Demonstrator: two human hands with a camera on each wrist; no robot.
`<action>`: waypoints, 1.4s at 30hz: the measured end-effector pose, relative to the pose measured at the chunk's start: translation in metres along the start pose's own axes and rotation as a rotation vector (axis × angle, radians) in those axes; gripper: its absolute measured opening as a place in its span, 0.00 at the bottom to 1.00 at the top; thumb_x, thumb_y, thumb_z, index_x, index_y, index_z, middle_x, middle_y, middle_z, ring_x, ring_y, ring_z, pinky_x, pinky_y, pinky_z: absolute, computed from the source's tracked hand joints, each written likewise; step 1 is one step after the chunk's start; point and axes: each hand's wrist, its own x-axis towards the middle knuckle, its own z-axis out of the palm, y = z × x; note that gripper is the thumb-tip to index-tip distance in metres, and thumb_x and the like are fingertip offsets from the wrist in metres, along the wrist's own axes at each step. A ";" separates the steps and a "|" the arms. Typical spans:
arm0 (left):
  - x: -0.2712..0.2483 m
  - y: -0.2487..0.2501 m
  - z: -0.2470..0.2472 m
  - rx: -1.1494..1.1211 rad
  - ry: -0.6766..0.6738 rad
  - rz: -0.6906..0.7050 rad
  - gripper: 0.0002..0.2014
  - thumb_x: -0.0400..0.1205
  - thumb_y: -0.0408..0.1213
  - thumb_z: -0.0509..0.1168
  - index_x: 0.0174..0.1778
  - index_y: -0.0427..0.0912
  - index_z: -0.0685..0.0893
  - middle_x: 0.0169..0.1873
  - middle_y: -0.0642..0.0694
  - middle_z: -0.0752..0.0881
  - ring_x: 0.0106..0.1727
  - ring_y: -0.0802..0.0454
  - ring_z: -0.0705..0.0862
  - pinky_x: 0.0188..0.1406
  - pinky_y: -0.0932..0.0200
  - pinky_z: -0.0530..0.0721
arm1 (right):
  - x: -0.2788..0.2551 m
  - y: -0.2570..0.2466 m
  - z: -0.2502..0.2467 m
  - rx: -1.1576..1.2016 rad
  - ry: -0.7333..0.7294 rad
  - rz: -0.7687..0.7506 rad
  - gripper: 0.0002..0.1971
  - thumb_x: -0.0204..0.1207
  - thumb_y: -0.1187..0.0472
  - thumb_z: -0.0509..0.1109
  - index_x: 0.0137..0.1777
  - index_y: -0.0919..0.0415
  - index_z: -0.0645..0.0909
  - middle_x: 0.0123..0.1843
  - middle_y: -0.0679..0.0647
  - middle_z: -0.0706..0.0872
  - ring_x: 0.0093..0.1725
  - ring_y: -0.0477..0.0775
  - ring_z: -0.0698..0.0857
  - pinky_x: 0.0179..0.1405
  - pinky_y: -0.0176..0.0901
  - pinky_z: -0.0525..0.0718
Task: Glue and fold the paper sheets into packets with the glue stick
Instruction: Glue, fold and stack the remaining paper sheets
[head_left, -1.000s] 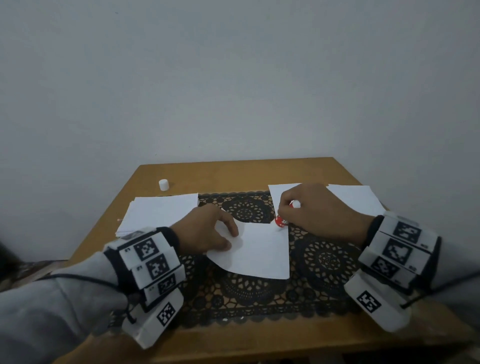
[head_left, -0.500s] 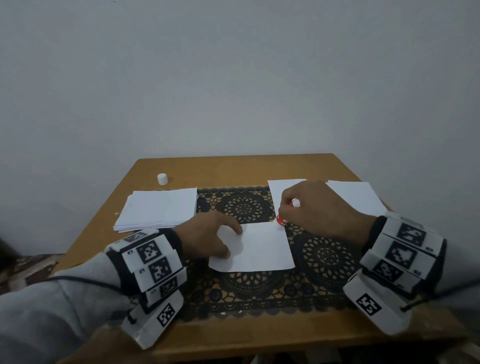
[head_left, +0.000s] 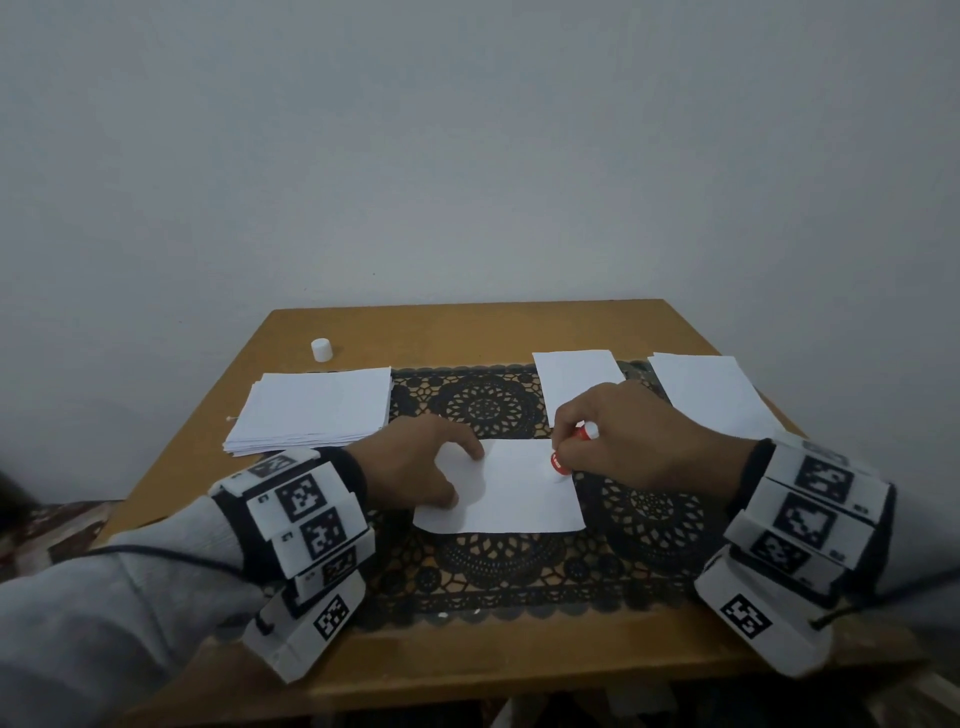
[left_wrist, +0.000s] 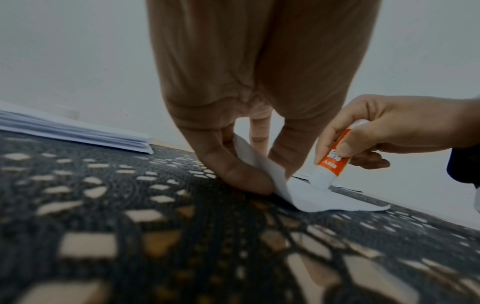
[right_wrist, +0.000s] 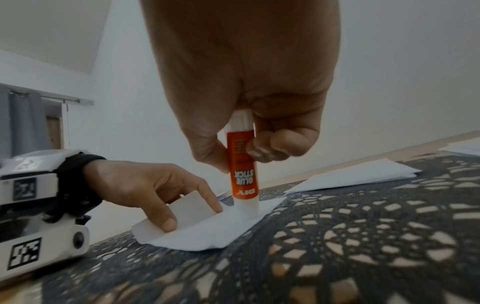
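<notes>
You are squaring the single white paper sheet (head_left: 511, 491) up with the near edge of the wooden counter (head_left: 457, 325): a second ago it was lying skewed on the black lace table mat (head_left: 519, 571), and now its edges are running nearly parallel to the mat's border. Your left hand (head_left: 415, 467) is pinching the sheet's left end between thumb and fingers, and that end is curling up off the mat. Your right hand (head_left: 628, 441) is gripping the orange-and-white glue stick (right_wrist: 242, 170) upright, tip pressing on the sheet's far right corner, so the gluing stroke looks to be starting along the right edge, with the fold judged yet to come. The sheet's right edge is lying close under your right hand, so you are working with little paper to spare there; running the tip past it would smear the mat. Toward the near edge the mat is lying bare, giving room to draw the stick toward you. The stack of white paper sheets (head_left: 317, 410) is sitting well apart on the far left, with the small white cap (head_left: 321, 349) beyond it. Two white folded papers (head_left: 576, 382) are lying on the far right, the nearer one just beyond your right hand.
</notes>
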 end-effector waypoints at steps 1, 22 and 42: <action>0.000 0.001 0.000 0.000 0.000 -0.005 0.24 0.75 0.38 0.73 0.67 0.58 0.78 0.73 0.52 0.73 0.70 0.49 0.73 0.66 0.57 0.72 | -0.003 -0.001 -0.001 0.002 -0.011 -0.006 0.06 0.74 0.55 0.72 0.41 0.54 0.90 0.42 0.45 0.90 0.45 0.46 0.85 0.50 0.49 0.86; -0.004 0.016 0.000 0.361 0.061 0.048 0.24 0.78 0.47 0.70 0.71 0.62 0.77 0.64 0.47 0.68 0.68 0.43 0.61 0.67 0.47 0.67 | -0.003 0.019 -0.050 0.868 0.087 0.113 0.10 0.86 0.64 0.60 0.55 0.69 0.81 0.45 0.61 0.86 0.52 0.61 0.88 0.54 0.51 0.87; 0.003 0.009 -0.006 0.246 0.028 0.215 0.13 0.78 0.37 0.70 0.59 0.47 0.86 0.55 0.49 0.79 0.53 0.52 0.74 0.48 0.64 0.71 | 0.171 0.029 0.000 0.131 0.334 0.247 0.19 0.66 0.58 0.82 0.56 0.61 0.84 0.53 0.55 0.87 0.49 0.54 0.84 0.47 0.45 0.78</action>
